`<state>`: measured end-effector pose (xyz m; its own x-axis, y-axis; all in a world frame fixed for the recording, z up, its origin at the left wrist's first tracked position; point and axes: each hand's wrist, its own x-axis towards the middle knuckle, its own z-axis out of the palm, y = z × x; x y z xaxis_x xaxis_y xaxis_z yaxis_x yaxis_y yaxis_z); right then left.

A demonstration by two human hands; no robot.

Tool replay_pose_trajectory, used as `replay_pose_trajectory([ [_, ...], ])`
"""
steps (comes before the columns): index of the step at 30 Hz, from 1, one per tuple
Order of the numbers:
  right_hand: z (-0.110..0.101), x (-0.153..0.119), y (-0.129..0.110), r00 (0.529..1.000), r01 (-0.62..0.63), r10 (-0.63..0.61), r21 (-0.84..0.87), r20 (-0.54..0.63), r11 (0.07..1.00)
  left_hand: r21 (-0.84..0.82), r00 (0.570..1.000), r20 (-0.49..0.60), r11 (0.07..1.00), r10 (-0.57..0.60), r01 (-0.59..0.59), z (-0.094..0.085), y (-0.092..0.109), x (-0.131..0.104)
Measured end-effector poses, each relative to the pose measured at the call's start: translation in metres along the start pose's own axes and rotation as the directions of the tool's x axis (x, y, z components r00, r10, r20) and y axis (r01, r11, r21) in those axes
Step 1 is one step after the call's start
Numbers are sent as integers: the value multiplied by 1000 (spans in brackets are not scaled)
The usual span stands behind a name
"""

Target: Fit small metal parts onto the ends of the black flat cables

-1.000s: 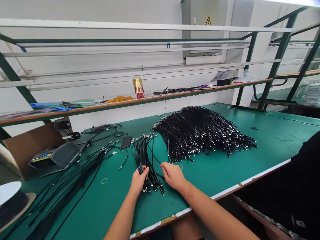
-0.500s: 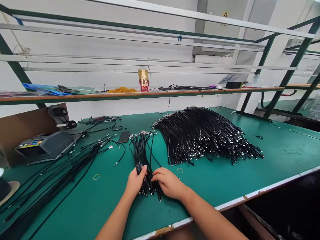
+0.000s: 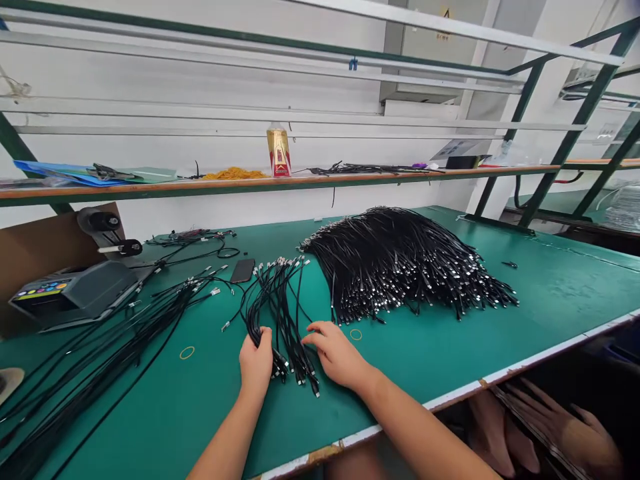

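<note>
My left hand (image 3: 257, 363) is closed around a bunch of black cables (image 3: 257, 303) with silver plugs at both ends. More loose black cables (image 3: 294, 327) lie on the green table just to the right of that bunch, their upper ends crossing it. My right hand (image 3: 334, 353) is beside these loose cables, fingers apart and slightly bent, with nothing visible in it. A thin yellow rubber band (image 3: 355, 335) lies just right of my right hand. Another rubber band (image 3: 187, 353) rests on the table left of my left hand.
A large heap of black cables (image 3: 400, 260) spreads behind and to the right. Longer cables (image 3: 125, 353) lie at the left, near a grey tape machine (image 3: 80, 293). A phone (image 3: 243, 271) lies behind the bunch. Across the back runs a shelf (image 3: 170, 190) holding a drink carton (image 3: 279, 152).
My left hand has moved left with part of the cables, splitting them from those still on the table. My right hand's fingers have come away from the cables. The view has shifted slightly.
</note>
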<state>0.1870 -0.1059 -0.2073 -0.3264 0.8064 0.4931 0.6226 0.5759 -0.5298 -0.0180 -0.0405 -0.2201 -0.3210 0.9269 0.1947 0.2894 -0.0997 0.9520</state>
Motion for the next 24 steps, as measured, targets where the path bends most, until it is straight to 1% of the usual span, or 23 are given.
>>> replay_pose_trajectory([
  [3,6,0,11,993,-99,101,39,-56,994,117,999,-6,992,53,-52,-2,-2,0],
  [4,7,0,12,990,-119,122,49,-65,992,138,998,15,989,57,-58,-3,-2,0],
  [6,7,0,13,987,-139,144,73,-75,988,164,995,94,985,42,-57,-5,-1,1],
  [9,7,3,10,982,-150,164,139,-98,979,220,979,204,974,8,-54,-7,2,7],
  [11,6,6,9,973,-163,192,211,-126,964,290,971,236,956,-19,-52,-6,5,11],
  [13,5,9,11,953,-197,255,306,-163,932,364,971,240,929,-18,-72,-6,9,10],
  [14,3,10,13,935,-226,305,360,-180,905,391,970,242,915,1,-99,-6,10,8],
  [16,0,11,21,879,-305,435,472,-194,827,415,963,264,894,57,-167,-6,12,2],
  [18,-5,12,28,812,-384,559,570,-166,727,414,952,293,886,85,-207,-6,15,-3],
  [19,-8,12,30,785,-414,604,608,-139,677,417,953,293,886,79,-201,-7,16,-4],
  [21,-13,12,30,751,-455,657,669,-67,588,428,966,257,892,35,-146,-9,18,-3],
  [22,-14,11,28,746,-465,666,696,-25,547,430,972,234,897,0,-104,-10,18,-1],
  [23,-15,11,24,744,-470,668,723,17,506,398,973,222,917,-64,-30,-11,19,1],
  [24,-15,10,20,746,-472,664,749,57,465,346,964,240,938,-118,28,-12,19,2],
])
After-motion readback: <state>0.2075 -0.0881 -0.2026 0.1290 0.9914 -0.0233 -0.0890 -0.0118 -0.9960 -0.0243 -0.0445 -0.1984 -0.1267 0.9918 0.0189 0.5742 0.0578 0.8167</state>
